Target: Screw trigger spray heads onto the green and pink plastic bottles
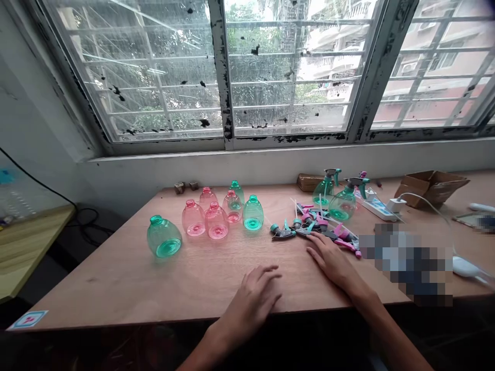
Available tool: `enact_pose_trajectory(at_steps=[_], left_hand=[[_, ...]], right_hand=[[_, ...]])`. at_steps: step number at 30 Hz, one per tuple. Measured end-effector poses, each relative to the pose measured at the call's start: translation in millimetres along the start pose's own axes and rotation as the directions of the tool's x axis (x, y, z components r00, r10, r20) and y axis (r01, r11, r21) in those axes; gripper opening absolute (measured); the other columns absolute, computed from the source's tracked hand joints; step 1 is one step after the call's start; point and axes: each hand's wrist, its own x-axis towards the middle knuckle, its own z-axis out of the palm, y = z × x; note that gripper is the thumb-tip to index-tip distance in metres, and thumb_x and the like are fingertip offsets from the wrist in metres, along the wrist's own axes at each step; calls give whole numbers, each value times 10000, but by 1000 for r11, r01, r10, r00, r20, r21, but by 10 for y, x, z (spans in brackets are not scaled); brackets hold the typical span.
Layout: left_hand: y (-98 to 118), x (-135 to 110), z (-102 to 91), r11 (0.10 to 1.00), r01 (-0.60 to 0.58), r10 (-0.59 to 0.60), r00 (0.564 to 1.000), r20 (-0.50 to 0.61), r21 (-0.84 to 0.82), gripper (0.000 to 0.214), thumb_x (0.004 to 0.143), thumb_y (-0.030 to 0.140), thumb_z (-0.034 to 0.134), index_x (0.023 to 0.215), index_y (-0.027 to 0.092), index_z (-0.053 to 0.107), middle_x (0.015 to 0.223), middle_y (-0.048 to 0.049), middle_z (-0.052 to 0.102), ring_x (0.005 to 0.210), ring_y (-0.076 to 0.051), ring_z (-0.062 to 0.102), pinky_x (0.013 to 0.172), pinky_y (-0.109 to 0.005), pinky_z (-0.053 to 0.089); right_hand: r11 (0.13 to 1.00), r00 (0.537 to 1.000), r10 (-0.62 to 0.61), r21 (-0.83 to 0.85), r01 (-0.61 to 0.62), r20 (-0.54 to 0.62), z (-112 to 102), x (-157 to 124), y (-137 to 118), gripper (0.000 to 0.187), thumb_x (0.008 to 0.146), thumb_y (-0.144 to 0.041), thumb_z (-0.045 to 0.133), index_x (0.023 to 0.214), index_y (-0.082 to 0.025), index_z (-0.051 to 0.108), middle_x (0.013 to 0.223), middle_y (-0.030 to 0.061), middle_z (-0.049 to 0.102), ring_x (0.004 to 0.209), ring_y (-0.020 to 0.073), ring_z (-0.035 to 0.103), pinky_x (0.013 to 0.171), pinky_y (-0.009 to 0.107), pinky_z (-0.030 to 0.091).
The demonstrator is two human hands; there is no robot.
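My left hand (pixel 257 293) hovers over or rests on the front of the wooden table, fingers apart and nothing in it. To its right my right hand (pixel 328 255) lies flat with stretched fingers, its tips at the near edge of a heap of spray heads (pixel 319 224) in grey, teal and pink. Left of the heap stand bottles without spray heads: a green bottle (pixel 253 214), a pink bottle (pixel 217 221) among other pink ones, and a tilted-looking green bottle (pixel 164 237) furthest left. Behind the heap are two green spray bottles (pixel 343 201) with heads on.
A power strip (pixel 375 203) with a white plug and cable lies at the right, near an open cardboard box (pixel 431 188). A blurred patch covers part of the right side. The table's front edge (pixel 154 323) runs close below my hands; a window is behind.
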Motion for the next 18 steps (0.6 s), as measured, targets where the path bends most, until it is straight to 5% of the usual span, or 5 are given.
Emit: enact_pose_trajectory(at_steps=[3,8,10,14,18], left_hand=[[-222,179,-255,997,71,-67,984,-162,20,416,962,218,586,1344,264,427,1393,-84,558,1313,-211,532,1091,-354,464],[-834,576,-716,959,261,-183,870,-457,112,490,955,242,572,1398,192,370,1545,-179,313,1498,-372,169,1199,-620,134],[-993,636,-786,948,291,-198,853,-483,127,517,938,214,580,1404,184,356,1534,-190,327,1494,-395,161,1179,-650,143],[-982,541,-737,959,253,-182,897,-404,130,503,923,233,613,1372,234,385,1391,-134,518,1353,-345,456,1107,-561,372],[-706,352,-553,974,211,-172,923,-343,77,511,927,242,637,1362,278,370,1351,-87,553,1302,-285,523,1089,-479,431]], right_hand=[[997,998,-60,41,59,20,-37,-5,-52,405,999,-351,430,1342,-183,564,1428,159,562,1343,303,502,1118,488,424],[994,997,-75,79,72,32,-47,-24,-89,417,1005,-360,435,1367,-200,565,1484,152,521,1391,314,453,1131,517,410],[994,997,-68,93,63,47,-45,-29,-91,416,1008,-369,436,1355,-194,586,1491,147,521,1386,312,463,1131,500,416],[994,997,-71,92,66,43,-39,-30,-86,402,1002,-372,452,1339,-209,598,1464,133,547,1361,311,490,1119,479,433],[996,996,-85,30,86,-40,-64,-9,-90,386,987,-360,463,1333,-221,564,1339,122,613,1256,284,572,1060,427,483]])
